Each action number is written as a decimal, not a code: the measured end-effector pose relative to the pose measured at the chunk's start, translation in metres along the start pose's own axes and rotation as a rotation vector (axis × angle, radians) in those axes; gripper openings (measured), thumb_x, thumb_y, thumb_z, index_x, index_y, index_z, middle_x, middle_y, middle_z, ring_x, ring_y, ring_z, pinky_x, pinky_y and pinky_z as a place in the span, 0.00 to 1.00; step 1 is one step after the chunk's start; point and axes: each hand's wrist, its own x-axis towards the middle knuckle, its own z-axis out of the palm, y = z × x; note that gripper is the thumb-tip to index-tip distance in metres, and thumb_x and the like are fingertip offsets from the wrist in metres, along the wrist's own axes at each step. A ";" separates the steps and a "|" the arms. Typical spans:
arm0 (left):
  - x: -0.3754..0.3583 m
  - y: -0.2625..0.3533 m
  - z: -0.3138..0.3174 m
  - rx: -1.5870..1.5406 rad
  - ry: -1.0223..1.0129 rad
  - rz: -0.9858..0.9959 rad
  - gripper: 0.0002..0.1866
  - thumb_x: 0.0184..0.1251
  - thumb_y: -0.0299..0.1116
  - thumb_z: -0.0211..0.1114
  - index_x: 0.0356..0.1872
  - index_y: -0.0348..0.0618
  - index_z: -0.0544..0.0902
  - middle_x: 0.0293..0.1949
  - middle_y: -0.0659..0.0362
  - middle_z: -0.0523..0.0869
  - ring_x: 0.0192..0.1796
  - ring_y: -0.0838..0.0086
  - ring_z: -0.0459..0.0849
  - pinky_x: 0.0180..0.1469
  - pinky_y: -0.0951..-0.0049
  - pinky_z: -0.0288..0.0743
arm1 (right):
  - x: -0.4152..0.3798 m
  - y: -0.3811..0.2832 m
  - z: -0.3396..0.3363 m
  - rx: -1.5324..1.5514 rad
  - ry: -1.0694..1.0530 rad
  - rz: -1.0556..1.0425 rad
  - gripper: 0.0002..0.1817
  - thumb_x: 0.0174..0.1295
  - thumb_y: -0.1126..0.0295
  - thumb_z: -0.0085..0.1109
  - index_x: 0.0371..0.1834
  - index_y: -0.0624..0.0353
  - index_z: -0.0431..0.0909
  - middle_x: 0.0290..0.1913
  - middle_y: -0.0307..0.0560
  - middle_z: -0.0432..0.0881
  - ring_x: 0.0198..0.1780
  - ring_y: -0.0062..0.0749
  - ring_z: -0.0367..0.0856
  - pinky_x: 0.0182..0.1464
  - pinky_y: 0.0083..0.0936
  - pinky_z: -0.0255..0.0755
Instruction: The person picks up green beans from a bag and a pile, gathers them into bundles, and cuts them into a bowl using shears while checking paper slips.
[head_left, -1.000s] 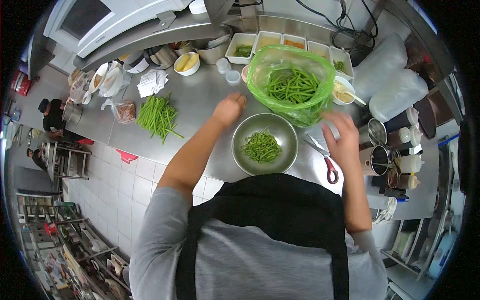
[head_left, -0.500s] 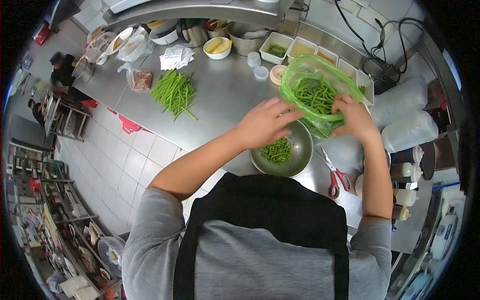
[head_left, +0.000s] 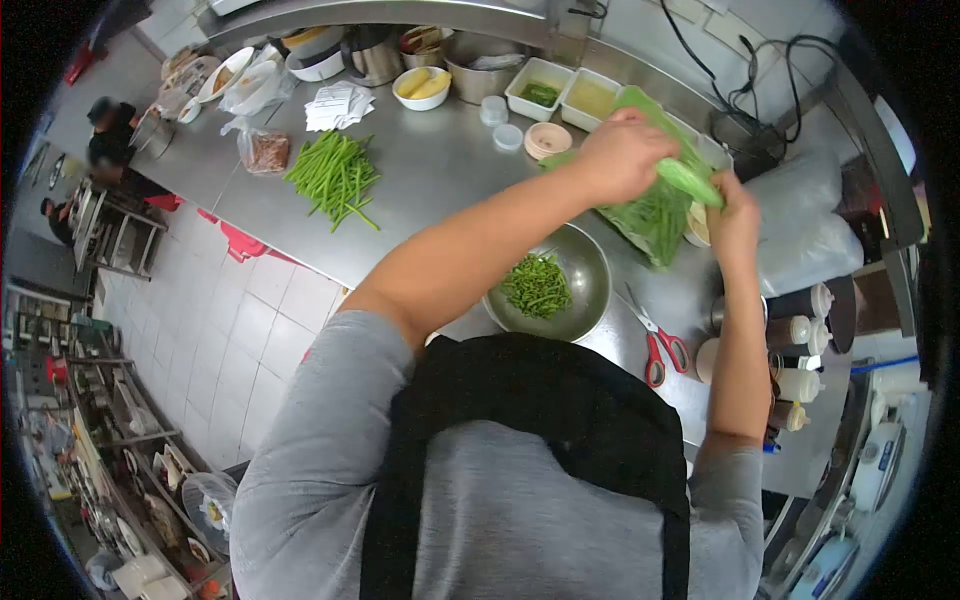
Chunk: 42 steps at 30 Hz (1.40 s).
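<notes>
A green plastic bag [head_left: 645, 222] with long green beans inside hangs or rests at the right of the counter, its mouth gathered between my two hands. My left hand [head_left: 628, 155] is closed on the bag's upper left edge. On the other side, my right hand [head_left: 735, 212] grips the right end of the bag's rim. Just below the bag, a steel bowl [head_left: 590, 275] holds short cut green pieces [head_left: 537, 285]. Red-handled scissors [head_left: 660, 345] lie to the right of the bowl. A pile of long green beans [head_left: 333, 177] sits on the counter at the left.
White tubs [head_left: 540, 90] line the back of the steel counter [head_left: 430, 190]. A bowl of yellow pieces [head_left: 422, 90], paper slips [head_left: 340, 106] and a bag of brown food [head_left: 267, 150] stand farther left. Squeeze bottles [head_left: 800, 385] crowd the right side. Two people [head_left: 112, 130] are at the far left.
My left hand has moved up and right from above the bowl onto the bag. The bag's wide mouth has been drawn together and lifted, hiding most of the beans.
</notes>
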 end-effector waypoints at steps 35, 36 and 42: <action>-0.093 0.036 -0.058 0.258 -0.525 -0.051 0.13 0.44 0.25 0.60 0.34 0.52 0.80 0.31 0.67 0.77 0.43 0.75 0.78 0.59 0.49 0.53 | 0.025 -0.061 0.074 -0.083 -0.452 -0.260 0.25 0.41 0.72 0.64 0.48 0.52 0.76 0.39 0.52 0.80 0.44 0.46 0.79 0.48 0.37 0.73; -0.093 0.035 -0.059 0.266 -0.525 -0.043 0.12 0.44 0.25 0.60 0.33 0.52 0.80 0.31 0.67 0.77 0.42 0.75 0.78 0.59 0.49 0.53 | 0.033 -0.050 0.077 -0.082 -0.470 -0.174 0.26 0.40 0.71 0.65 0.49 0.51 0.76 0.41 0.52 0.79 0.45 0.46 0.78 0.48 0.36 0.73; -0.091 0.038 -0.055 0.273 -0.452 -0.066 0.09 0.49 0.27 0.57 0.32 0.51 0.81 0.29 0.65 0.74 0.43 0.74 0.76 0.60 0.47 0.53 | 0.054 -0.014 0.041 -0.081 -0.570 -0.073 0.29 0.38 0.69 0.67 0.51 0.53 0.76 0.49 0.52 0.77 0.50 0.45 0.77 0.50 0.35 0.72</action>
